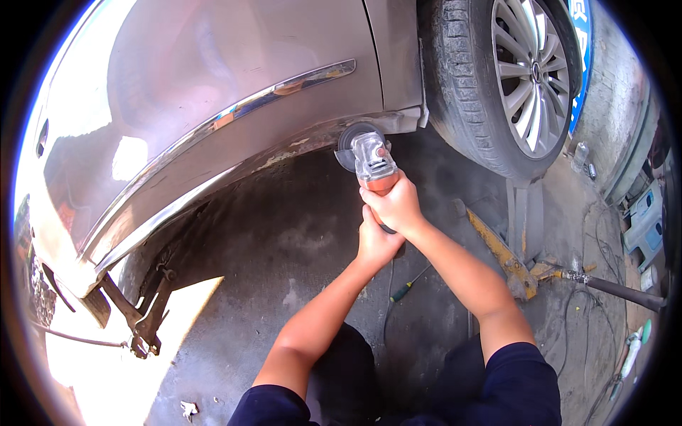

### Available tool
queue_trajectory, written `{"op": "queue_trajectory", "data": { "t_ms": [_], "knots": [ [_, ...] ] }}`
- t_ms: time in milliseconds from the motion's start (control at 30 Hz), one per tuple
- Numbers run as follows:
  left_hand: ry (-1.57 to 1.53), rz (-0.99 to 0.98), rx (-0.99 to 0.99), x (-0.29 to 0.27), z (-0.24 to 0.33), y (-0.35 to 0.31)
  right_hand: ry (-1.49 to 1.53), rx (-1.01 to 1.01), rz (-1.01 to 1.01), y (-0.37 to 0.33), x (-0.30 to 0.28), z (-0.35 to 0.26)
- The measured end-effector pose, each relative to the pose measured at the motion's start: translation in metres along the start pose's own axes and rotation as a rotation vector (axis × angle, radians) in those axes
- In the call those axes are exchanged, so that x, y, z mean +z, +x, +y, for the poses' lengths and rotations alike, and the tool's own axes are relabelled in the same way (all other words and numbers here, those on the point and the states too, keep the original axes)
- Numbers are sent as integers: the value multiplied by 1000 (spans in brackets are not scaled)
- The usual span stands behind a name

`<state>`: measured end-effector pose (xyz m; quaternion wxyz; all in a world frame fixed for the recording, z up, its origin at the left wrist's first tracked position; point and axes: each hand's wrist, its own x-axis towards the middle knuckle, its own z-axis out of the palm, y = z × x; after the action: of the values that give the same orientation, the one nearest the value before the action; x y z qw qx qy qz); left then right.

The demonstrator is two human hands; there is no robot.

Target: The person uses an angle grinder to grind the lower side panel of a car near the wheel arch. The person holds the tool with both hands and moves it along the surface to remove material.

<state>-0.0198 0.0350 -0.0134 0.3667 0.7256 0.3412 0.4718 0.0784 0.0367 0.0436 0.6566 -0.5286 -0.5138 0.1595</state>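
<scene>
Both my hands grip an angle grinder [376, 162] with a metallic head and an orange body. My right hand [399, 207] wraps the body just behind the head, and my left hand [376, 238] closes round the rear part below it. The grinder's dark disc [348, 145] is at the lower sill [312, 142] of a grey-beige car, near the front wheel. Rusty, bare patches show along that sill. Whether the disc touches the metal, I cannot tell. The car door [249, 50] with its chrome strip [284, 85] rises above.
The turned front wheel [526, 78] stands to the right, beside a yellow jack [504, 255] with a long dark handle. A scissor jack [145, 312] is under the car at left. A screwdriver [401, 292] and cables lie on the floor; another tool [632, 355] lies far right.
</scene>
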Motion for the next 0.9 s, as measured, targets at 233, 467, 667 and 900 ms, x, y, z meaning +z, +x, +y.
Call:
{"op": "queue_trajectory", "data": {
  "t_ms": [233, 467, 667, 900],
  "knots": [
    [-46, 12, 14, 3, 1, -6, 36, -17, -30, -7, -2, -2],
    [-27, 61, 61, 8, 7, -13, 103, -86, -73, -15, -9, -12],
    [-72, 76, 124, 10, 3, -14, 7, -62, -83, -16, -8, -12],
    [-6, 112, 68, 14, 13, -22, 215, -10, -116, -8, -7, 14]
  ]
}}
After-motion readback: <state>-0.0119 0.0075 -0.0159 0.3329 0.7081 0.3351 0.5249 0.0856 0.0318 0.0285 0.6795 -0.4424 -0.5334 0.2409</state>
